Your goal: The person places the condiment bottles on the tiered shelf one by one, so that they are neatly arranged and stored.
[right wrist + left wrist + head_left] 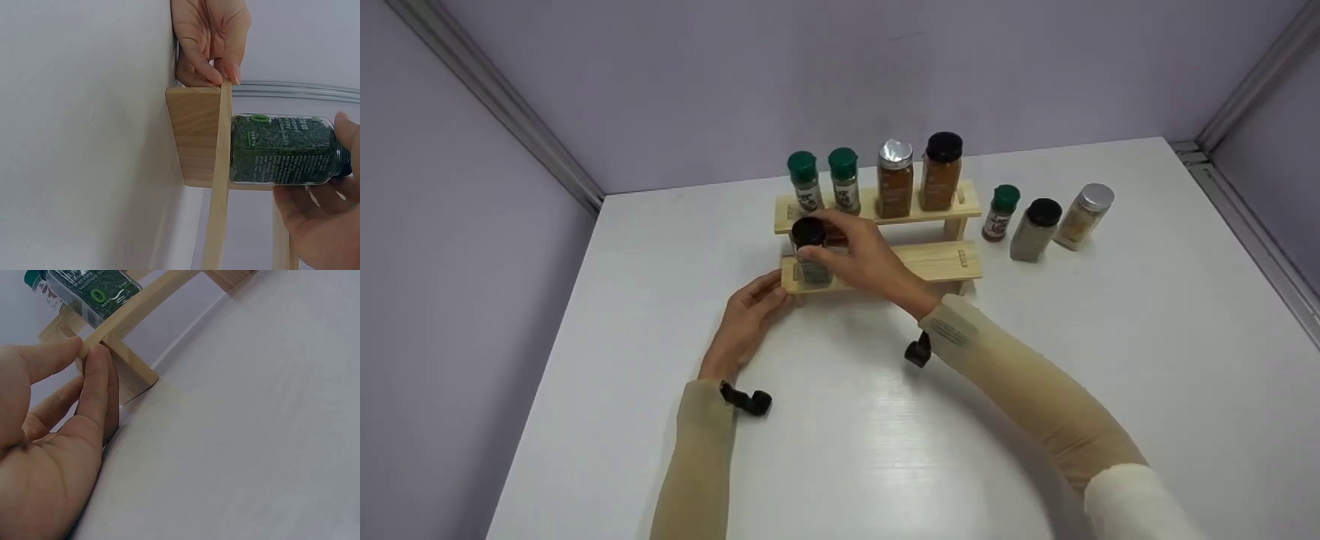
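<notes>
A glass jar of dried green herbs [281, 149] with a black lid [808, 230] stands upright at the left end of the lower tier of a two-tier wooden rack [937, 261]. My right hand [864, 253] holds this jar near its top, thumb on one side and fingers on the other. At the rack's left end, my left hand [748, 319] pinches the edge of the lower board [152, 305] between thumb and fingers, close to its leg [132, 368]. Part of the jar is hidden behind the right hand in the head view.
On the upper tier stand two green-capped shakers [845, 182], a silver-topped jar [895, 180] and a black-lidded jar [942, 172]. Right of the rack, a green-capped shaker [1000, 214], a black-lidded jar [1035, 231] and a silver-lidded jar [1084, 217] stand on the white table [840, 450].
</notes>
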Action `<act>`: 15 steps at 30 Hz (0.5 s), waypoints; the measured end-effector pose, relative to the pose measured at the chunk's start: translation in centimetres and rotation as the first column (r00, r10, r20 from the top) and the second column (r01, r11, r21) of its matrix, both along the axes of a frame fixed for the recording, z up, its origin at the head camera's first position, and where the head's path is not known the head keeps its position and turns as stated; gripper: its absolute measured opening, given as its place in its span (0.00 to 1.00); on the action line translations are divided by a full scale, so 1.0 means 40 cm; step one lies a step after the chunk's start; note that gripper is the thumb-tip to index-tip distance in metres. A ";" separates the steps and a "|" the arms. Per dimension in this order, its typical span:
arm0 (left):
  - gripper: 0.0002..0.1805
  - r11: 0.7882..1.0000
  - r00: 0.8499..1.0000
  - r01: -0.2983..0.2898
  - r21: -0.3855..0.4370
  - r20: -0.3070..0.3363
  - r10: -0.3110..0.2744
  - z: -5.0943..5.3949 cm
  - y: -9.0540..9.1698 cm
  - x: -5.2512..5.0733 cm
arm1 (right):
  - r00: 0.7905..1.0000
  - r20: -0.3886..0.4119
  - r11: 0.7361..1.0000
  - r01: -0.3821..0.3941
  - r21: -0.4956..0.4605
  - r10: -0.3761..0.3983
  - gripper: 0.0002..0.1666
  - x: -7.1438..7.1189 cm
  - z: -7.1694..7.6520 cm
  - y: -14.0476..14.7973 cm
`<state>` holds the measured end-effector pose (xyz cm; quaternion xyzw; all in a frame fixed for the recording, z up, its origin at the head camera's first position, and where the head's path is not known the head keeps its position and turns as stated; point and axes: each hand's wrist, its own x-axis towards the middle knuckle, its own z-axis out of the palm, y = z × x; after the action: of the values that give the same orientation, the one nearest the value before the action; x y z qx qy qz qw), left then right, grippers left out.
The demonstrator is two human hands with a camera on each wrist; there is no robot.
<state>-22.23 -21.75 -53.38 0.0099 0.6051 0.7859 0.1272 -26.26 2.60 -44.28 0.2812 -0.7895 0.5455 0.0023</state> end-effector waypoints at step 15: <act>0.27 1.000 1.000 -0.013 0.003 0.019 0.013 0.001 0.001 -0.003 | 0.998 -0.043 0.998 -0.034 0.053 0.036 0.37 0.044 0.050 0.079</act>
<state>-22.34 -21.70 -53.36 -0.0013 0.6028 0.7876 0.1276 -24.51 5.74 -42.27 0.3069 -0.7983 0.5182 0.0027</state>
